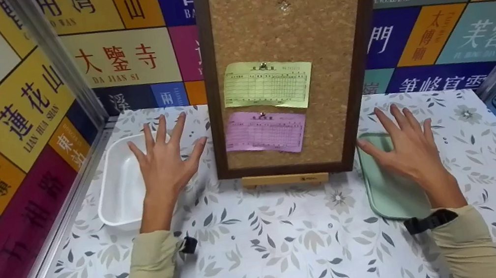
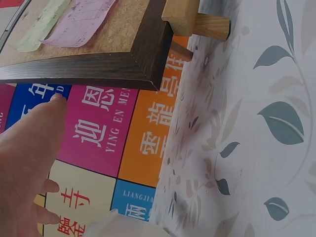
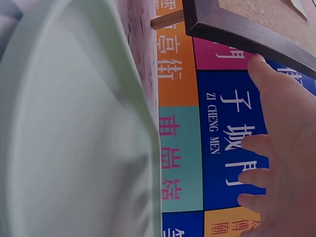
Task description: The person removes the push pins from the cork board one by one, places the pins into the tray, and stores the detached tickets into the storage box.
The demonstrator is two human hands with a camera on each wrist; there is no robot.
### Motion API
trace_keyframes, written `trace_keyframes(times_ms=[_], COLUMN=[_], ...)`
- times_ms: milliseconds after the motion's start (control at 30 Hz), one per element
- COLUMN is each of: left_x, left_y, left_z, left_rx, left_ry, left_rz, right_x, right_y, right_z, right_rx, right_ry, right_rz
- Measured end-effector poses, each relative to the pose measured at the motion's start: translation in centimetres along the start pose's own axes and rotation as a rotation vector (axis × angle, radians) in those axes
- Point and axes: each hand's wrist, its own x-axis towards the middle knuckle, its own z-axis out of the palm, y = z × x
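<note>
left hand (image 1: 164, 159) splayed above white tray (image 1: 119, 189); right hand (image 1: 408, 146) splayed above green tray (image 1: 388, 191).

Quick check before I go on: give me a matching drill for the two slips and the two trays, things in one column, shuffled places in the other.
Things:
1. yellow slip
2. pink slip
3. white tray
4. green tray

Places:
A. under the right hand
B. lower on the cork board
C. under the left hand
D. upper of the two pinned papers

Pairs: 1-D, 2-B, 3-C, 4-A
</note>
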Motion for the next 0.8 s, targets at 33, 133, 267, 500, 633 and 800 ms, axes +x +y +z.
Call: trace_keyframes(times_ms=[33,133,267,500,633,800], left_x=[0.0,0.0,0.0,-0.1,-0.1,-0.2], left_y=[0.1,0.3,0.6,1.6,2.2,2.7], left_z=[0.0,-0.1,-0.4,-0.8,-1.0,-1.1], left_rx=[-0.006,-0.015,-0.047,-0.110,-0.141,-0.201], left_ry=[0.005,0.024,0.060,0.116,0.170,0.236], left_rz=[0.005,0.020,0.044,0.076,0.091,0.148], right_x=[0.0,0.0,0.1,-0.1,-0.2,-0.2], right_y=[-0.1,-0.3,-0.6,-1.6,-2.0,-2.3], right_z=[0.0,-0.2,-0.4,-0.7,-0.8,-0.9], right_rx=[0.002,0.011,0.031,0.077,0.113,0.166], right_ry=[0.006,0.028,0.072,0.172,0.245,0.346], right_rz=[0.000,0.001,-0.012,-0.021,-0.022,-0.044])
